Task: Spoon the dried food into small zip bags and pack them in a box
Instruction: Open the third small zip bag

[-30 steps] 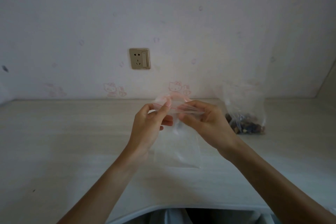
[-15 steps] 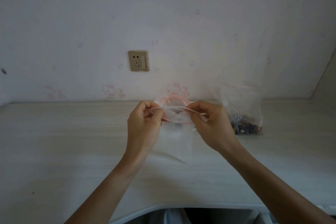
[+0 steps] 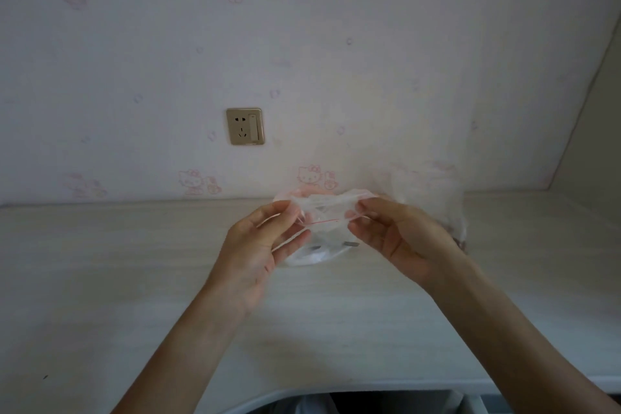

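From the head view, you are holding the small zip bag [image 3: 319, 225] up above the pale desk [image 3: 100, 279], both palms turned toward you. Your left hand [image 3: 258, 252] is pinching the bag's left edge between thumb and curled fingers, and your right hand [image 3: 400, 239] is pinching its right edge the same way. Compared with half a second ago, the bag is looking more crumpled and its red zip line is now facing you, while the camera is tilting higher up the wall. Behind your right hand, the larger clear bag [image 3: 433, 191] is standing on the desk by the wall. A gold socket plate [image 3: 245, 126] is sitting in the cartoon-cat wallpaper [image 3: 336, 44].
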`<move>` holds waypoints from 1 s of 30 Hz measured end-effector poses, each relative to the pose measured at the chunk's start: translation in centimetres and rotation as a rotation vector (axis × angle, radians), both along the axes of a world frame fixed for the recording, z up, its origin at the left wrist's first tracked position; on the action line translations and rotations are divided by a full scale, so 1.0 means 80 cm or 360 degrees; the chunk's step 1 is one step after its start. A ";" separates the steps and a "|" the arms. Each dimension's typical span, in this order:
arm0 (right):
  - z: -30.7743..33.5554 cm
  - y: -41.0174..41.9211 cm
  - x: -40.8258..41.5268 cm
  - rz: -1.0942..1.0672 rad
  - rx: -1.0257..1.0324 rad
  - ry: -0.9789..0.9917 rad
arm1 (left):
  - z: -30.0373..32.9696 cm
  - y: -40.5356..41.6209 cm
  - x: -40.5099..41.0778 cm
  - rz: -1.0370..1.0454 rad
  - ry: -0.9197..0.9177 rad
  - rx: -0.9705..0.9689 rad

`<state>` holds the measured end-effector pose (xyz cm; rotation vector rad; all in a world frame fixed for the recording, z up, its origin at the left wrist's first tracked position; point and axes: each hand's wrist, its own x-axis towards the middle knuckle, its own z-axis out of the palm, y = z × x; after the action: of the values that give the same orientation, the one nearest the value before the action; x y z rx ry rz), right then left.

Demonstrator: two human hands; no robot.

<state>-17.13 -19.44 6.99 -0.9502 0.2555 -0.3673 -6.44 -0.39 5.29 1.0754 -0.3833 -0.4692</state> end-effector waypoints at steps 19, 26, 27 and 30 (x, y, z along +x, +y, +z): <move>-0.031 0.005 0.017 0.0530 0.0221 -0.0339 | 0.001 -0.015 0.005 -0.0583 0.0864 -0.0269; -0.030 0.006 0.013 0.0519 -0.0498 -0.0464 | -0.010 -0.018 0.007 -0.0453 -0.0133 -0.0018; -0.029 0.008 0.013 0.0421 -0.0550 -0.0403 | -0.013 -0.020 0.006 -0.0276 -0.0228 0.0080; -0.035 0.018 0.020 0.0043 -0.0568 -0.0167 | -0.021 -0.028 0.002 0.0215 -0.0395 0.0338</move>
<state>-15.53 -18.02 4.16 -1.2791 0.0809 -0.4452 -6.26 -2.65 3.58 1.3628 -0.4835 -0.2599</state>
